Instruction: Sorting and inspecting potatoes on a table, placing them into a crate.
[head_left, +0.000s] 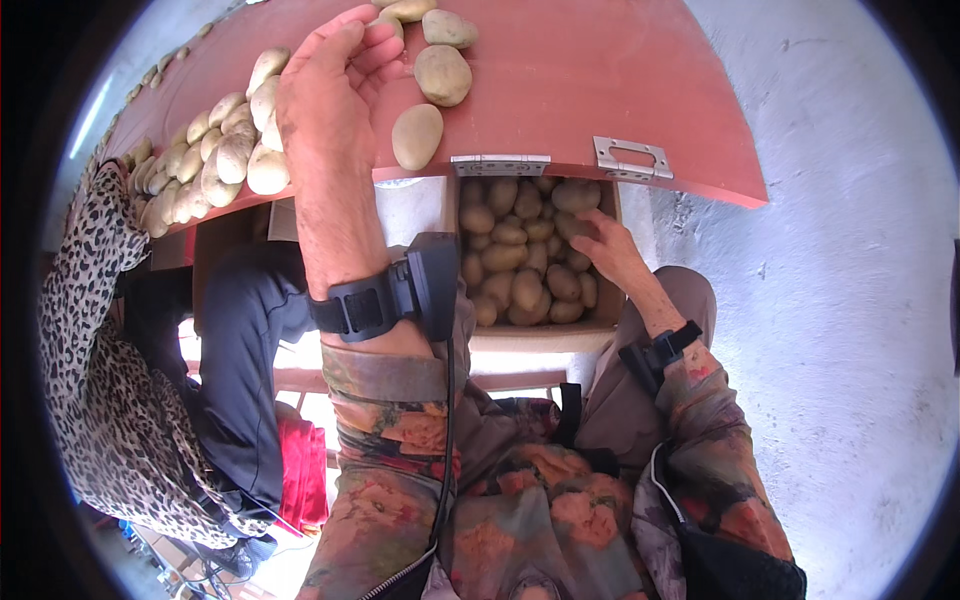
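Note:
My left hand (334, 90) is raised over the red tabletop (570, 82), its fingers loosely bent and apart with no potato seen in the palm. Its fingertips are close to a potato (388, 27) at the top, partly hidden behind them. Just right of that hand, a round potato (443, 75) and an oval potato (418, 136) lie on the tabletop. Below the table edge, my right hand (611, 251) reaches into a cardboard box (551, 339) of potatoes. Its thumb and forefinger are at the end of one potato (571, 226); whether they grip it is unclear.
A long pile of potatoes (232, 154) lines the table's left edge. Two metal hinges (501, 165) are fixed along the front edge. At left sits another person in a leopard-print garment (97, 292) and dark trousers (247, 367). A pale wall (840, 300) rises on the right.

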